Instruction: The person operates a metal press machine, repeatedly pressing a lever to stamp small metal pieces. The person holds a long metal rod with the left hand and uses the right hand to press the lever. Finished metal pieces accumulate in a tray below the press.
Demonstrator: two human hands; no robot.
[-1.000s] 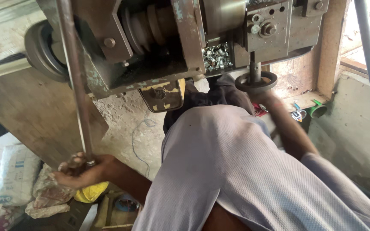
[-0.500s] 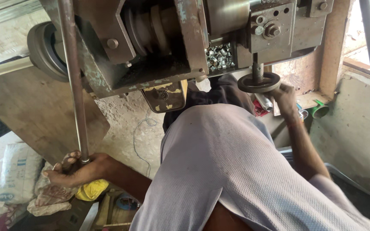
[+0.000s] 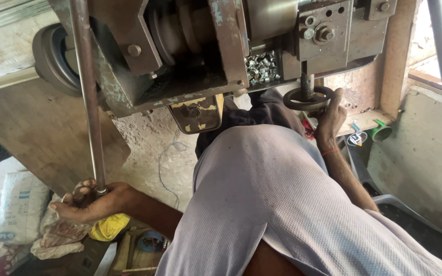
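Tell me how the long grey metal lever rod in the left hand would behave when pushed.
The long grey metal lever rod looks stiff and probably heavy. Its smooth surface may be slippery. Gripped at its lower end by the left hand, it likely swings rather than bends.

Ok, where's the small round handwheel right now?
In the head view the handwheel sits upper right of centre, on a short shaft under the machine. The right hand grips its right rim, just below the heap of small metal parts.

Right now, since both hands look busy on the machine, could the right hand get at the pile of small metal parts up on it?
Probably yes: the right hand grips the handwheel, with the metal parts lying open just beyond it.
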